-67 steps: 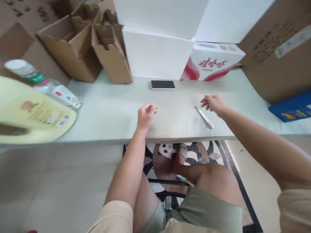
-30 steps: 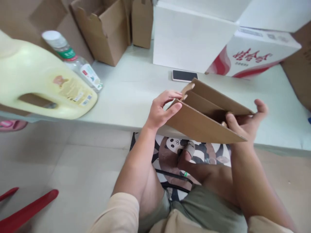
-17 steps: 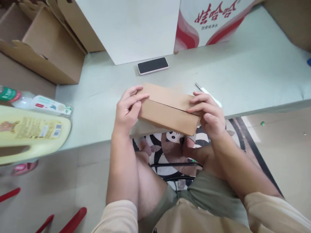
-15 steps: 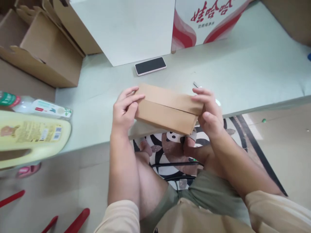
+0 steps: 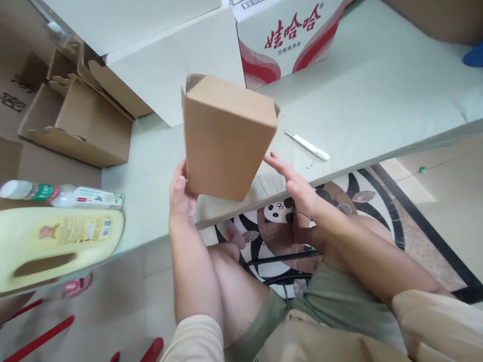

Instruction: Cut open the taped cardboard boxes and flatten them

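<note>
By the left hand (image 5: pixel 181 196), the cardboard box (image 5: pixel 226 143) is gripped at its lower left edge above the bench (image 5: pixel 362 105). The right hand (image 5: pixel 296 186) is held open beside the box, contact unclear. A white-handled knife (image 5: pixel 309 147) is seen on the bench beyond.

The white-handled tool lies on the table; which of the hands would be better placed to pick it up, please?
The right hand, probably: it looks open and is nearer the white-handled tool, while the left hand appears to hold the cardboard box.
</note>
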### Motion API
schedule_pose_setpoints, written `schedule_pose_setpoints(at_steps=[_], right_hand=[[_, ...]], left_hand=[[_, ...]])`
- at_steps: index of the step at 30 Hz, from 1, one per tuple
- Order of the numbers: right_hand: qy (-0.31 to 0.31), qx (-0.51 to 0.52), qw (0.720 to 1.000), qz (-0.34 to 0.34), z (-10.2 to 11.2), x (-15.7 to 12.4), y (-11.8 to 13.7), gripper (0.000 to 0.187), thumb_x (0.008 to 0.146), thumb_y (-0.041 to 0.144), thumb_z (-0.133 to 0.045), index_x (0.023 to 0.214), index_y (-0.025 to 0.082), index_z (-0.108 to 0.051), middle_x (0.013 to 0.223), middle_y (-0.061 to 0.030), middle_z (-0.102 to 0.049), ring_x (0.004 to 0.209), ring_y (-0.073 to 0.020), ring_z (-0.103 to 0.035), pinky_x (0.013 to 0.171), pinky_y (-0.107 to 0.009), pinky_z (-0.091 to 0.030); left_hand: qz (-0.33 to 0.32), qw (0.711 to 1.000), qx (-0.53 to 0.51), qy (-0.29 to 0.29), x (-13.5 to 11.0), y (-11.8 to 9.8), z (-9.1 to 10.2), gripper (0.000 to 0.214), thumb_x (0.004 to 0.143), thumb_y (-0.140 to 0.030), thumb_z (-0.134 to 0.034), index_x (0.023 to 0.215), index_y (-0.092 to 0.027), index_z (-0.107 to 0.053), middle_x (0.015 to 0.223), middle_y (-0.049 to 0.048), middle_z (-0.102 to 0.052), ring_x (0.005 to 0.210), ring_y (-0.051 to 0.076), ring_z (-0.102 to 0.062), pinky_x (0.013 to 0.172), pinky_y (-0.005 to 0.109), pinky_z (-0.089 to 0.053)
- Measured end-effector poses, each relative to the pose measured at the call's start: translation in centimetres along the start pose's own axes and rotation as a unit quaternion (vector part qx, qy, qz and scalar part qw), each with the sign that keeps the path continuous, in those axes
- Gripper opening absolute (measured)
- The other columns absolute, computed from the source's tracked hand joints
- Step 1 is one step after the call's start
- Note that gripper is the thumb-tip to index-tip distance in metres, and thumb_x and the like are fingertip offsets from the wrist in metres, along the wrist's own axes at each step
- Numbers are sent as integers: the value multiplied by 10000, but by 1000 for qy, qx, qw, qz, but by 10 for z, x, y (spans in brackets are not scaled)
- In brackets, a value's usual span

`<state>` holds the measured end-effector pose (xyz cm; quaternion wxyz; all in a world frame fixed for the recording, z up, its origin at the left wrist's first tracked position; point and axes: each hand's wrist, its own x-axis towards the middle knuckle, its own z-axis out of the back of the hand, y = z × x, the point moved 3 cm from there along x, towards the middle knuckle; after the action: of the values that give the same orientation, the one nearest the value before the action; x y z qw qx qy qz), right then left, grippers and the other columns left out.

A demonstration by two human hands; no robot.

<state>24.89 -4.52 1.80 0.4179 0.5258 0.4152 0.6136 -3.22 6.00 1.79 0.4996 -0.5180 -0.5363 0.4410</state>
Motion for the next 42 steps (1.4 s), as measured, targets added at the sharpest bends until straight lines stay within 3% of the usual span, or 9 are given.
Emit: schedule_pose_setpoints(at_steps=[3, 6, 10, 14, 17, 20, 23, 29, 42], right_hand=[[50, -45, 996, 54, -2, 0, 15, 659, 926, 747, -412, 1475, 397, -516, 1708, 41, -314, 1633, -269, -146, 1336, -539, -96], [53, -35, 994, 92, -4, 1, 26, 599, 938, 708, -428, 1405, 367, -583, 1661, 6, -414, 1616, -276, -222, 1323, -543, -181], [-68, -111, 991, 23, 14, 11, 16, 404, 965, 506, -466, 1262, 296, -642, 1419, -75, -656, 1400, -290, -549, 1175, -538, -437], [-196, -363, 902, -124, 60, 24, -16, 380, 872, 276, -528, 1212, 173, -661, 1278, -175, -687, 1248, -356, -601, 1106, -586, -436], [-190, -480, 825, -231, 90, 27, -41, 510, 846, 243, -561, 1332, 95, -611, 1345, -256, -620, 1299, -441, -519, 1070, -641, -407], [-157, -507, 801, -276, 102, 28, -55, 441, 872, 246, -543, 1274, 97, -647, 1326, -270, -608, 1260, -455, -513, 1005, -635, -433], [-162, -491, 813, -266, 98, 31, -54, 281, 879, 240, -545, 1095, 137, -693, 1195, -234, -657, 1151, -399, -564, 957, -576, -462], [-136, -53, 969, -202, 57, 33, -28, 327, 1002, 501, -465, 976, 212, -615, 860, -39, -690, 540, -103, -503, 544, -273, -433], [-114, -108, 965, -212, 39, 27, -9, 313, 1000, 331, -439, 831, 198, -666, 610, 9, -601, 485, -105, -454, 532, -281, -364]], left_hand=[[60, 995, -32, 74, -12, 11, -14, 789, 555, -728, -834, 1164, -252, -678, 1226, 103, -722, 1176, 333, -678, 885, 395, -598], [88, 992, -58, 66, -17, 19, -18, 674, 621, -725, -793, 1061, -228, -672, 1068, 105, -748, 1078, 332, -715, 870, 430, -604], [83, 992, -85, 34, -13, 16, -21, 592, 652, -663, -783, 1052, -243, -662, 1097, 91, -743, 1064, 320, -712, 866, 436, -603], [32, 995, -98, 7, -4, 8, -24, 674, 587, -466, -875, 1186, -324, -600, 1264, 29, -703, 1165, 268, -680, 927, 375, -582], [32, 996, -85, 4, 1, 9, -21, 747, 554, -405, -897, 1228, -328, -584, 1272, 28, -694, 1186, 258, -675, 927, 355, -581], [41, 997, -71, -5, 4, 11, -13, 688, 593, -421, -868, 1218, -290, -612, 1300, 59, -685, 1208, 283, -666, 939, 381, -585], [46, 997, -61, 13, 3, 9, -8, 630, 658, -461, -820, 1225, -272, -620, 1310, 79, -684, 1245, 312, -649, 978, 432, -580], [71, 996, -41, 39, -3, 6, -10, 595, 618, -459, -838, 1139, -247, -644, 1167, 73, -717, 1103, 282, -694, 870, 368, -591], [73, 995, -25, 56, -10, 8, -24, 640, 602, -483, -824, 1167, -242, -646, 1139, 84, -722, 1090, 288, -684, 887, 378, -572]])
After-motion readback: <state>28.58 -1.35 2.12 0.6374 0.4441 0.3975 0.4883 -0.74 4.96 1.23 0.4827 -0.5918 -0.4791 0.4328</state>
